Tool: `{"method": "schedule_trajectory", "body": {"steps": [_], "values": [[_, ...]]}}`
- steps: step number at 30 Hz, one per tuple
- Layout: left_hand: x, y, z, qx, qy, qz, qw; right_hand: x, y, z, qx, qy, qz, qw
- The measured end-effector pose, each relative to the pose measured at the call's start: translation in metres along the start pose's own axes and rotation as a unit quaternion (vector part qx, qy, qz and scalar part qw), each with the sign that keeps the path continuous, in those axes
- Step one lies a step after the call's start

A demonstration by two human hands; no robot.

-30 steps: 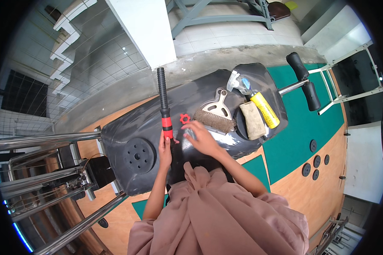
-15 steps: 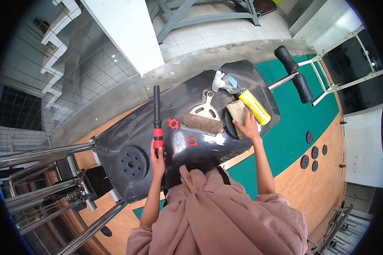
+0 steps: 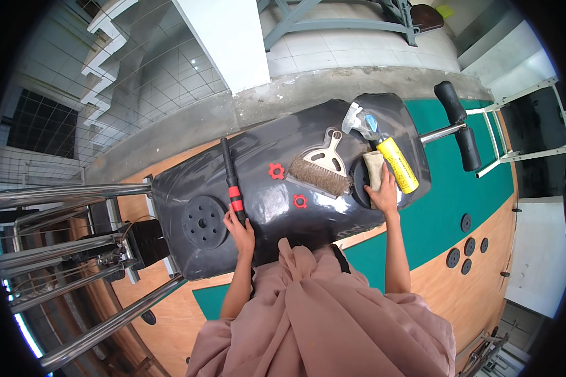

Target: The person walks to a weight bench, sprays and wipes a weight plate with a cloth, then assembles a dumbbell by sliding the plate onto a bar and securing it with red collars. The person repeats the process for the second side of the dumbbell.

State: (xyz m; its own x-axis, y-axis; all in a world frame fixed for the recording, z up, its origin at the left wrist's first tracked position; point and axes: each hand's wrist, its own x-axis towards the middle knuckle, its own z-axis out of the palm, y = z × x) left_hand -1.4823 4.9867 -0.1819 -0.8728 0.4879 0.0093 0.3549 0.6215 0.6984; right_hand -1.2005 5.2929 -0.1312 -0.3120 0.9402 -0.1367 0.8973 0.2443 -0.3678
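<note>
My left hand (image 3: 241, 235) has its fingers and thumb around the near end of a black dumbbell bar (image 3: 229, 164) with red bands, which lies on the black padded bench (image 3: 267, 147). My right hand (image 3: 383, 193) grips a folded beige cloth (image 3: 374, 168), fingers on one side and thumb on the other. Partly under the cloth is a black weight plate (image 3: 360, 181). Beside it are a yellow can (image 3: 397, 164) and a clear spray bottle (image 3: 362, 122). A hand brush (image 3: 324, 164) rests in a dustpan between my hands, near two red star nuts (image 3: 276, 171).
Another black weight plate (image 3: 204, 222) lies at the bench's left end. Chrome machine bars (image 3: 69, 196) extend left of it. Black foam rollers (image 3: 449, 103) stick out at the right. Several small plates (image 3: 466, 222) lie on the green and wood-coloured floor.
The dumbbell bar has turned, its far end now leaning left, with my left hand still at its near end. My right hand stays at the cloth. The whole view has shifted.
</note>
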Motion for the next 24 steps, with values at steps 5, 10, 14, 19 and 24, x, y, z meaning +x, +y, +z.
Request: {"method": "schedule_trajectory", "body": {"steps": [5, 10, 14, 19, 24], "values": [[-0.005, 0.009, -0.009, 0.16, -0.005, 0.027, 0.987, 0.002, 0.003, -0.007, 0.056, 0.031, -0.012, 0.998], [-0.005, 0.007, -0.012, 0.209, -0.037, 0.027, 0.977, 0.009, 0.028, -0.006, 0.172, 0.053, 0.023, 0.983], [-0.005, 0.005, -0.014, 0.205, -0.033, 0.012, 0.978, 0.001, 0.018, -0.024, 0.422, -0.01, 0.104, 0.9], [-0.007, 0.003, -0.012, 0.195, -0.036, -0.003, 0.98, -0.023, -0.003, -0.05, 0.653, 0.006, 0.183, 0.735], [-0.007, 0.003, -0.014, 0.192, -0.052, -0.008, 0.98, -0.029, 0.009, -0.064, 0.69, 0.019, 0.198, 0.696]]}}
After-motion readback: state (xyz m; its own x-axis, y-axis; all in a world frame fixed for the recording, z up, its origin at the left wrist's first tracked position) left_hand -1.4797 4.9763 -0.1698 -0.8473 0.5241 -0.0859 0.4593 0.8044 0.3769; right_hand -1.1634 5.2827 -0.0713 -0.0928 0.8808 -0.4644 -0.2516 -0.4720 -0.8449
